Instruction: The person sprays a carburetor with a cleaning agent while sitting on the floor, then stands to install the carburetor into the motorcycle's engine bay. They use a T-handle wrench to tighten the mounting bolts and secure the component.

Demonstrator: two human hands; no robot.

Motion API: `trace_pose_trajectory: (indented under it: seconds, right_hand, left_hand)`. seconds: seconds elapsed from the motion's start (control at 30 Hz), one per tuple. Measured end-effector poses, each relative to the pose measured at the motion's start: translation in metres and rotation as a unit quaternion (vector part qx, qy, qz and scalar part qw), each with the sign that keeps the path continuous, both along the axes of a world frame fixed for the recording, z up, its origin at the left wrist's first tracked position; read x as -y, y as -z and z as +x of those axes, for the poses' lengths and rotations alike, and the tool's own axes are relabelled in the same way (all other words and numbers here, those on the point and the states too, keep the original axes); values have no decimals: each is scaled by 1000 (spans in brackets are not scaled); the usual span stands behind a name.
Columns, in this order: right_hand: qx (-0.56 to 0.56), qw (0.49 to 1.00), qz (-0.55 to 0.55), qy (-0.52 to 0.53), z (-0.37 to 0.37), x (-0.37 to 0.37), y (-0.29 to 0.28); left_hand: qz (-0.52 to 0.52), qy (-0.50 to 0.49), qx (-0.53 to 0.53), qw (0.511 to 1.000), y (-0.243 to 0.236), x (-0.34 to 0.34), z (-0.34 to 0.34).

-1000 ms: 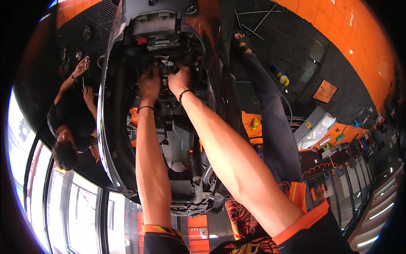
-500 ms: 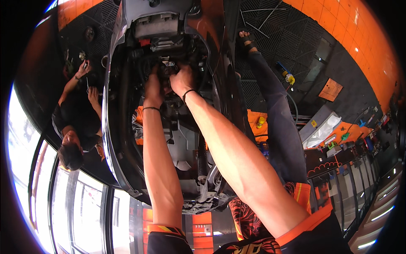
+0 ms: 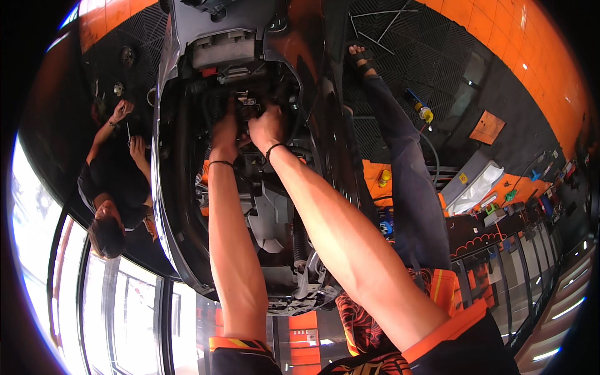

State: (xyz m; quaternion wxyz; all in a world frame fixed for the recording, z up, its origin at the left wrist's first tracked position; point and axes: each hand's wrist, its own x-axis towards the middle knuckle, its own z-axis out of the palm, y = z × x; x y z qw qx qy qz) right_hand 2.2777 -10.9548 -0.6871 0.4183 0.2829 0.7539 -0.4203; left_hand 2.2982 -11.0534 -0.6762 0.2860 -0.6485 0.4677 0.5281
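Both my hands reach down into the uncovered middle of a dark scooter [image 3: 331, 125], among hoses and engine parts. My left hand [image 3: 225, 132] is in shadow on the left side of the bay, its fingertips hidden in the dark parts. Close beside it, my right hand [image 3: 266, 127] has its fingers curled and closed low in the bay; what they grip is hidden. Just beyond the hands sits a small shiny metal piece [image 3: 248, 101]. A grey plastic panel [image 3: 269, 219] and a coil-spring shock absorber [image 3: 299, 244] lie nearer me.
At left a co-worker [image 3: 115, 178] in dark clothes holds a thin metal tool [image 3: 129, 130]. Another person's leg [image 3: 400, 150] stretches along the right side. A yellow-and-blue tool [image 3: 424, 112], an orange-brown square board [image 3: 487, 127] and a grey box [image 3: 465, 178] lie on the right.
The whole view has shifted slightly. My hands stay in the same part of the bay, the right one a little lower. The co-worker's far hand has moved slightly.
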Motion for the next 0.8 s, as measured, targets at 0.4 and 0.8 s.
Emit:
trace_pose_trajectory:
  seconds: [0.4,0.8]
  right_hand:
    - [-124,991,-51,-15,-2,-6,-13]
    - [-78,991,62,-94,10,1,5]
  left_hand:
    - [187,-278,-91,938,37,24,35]
    - [103,-226,-127,960,39,14,41]
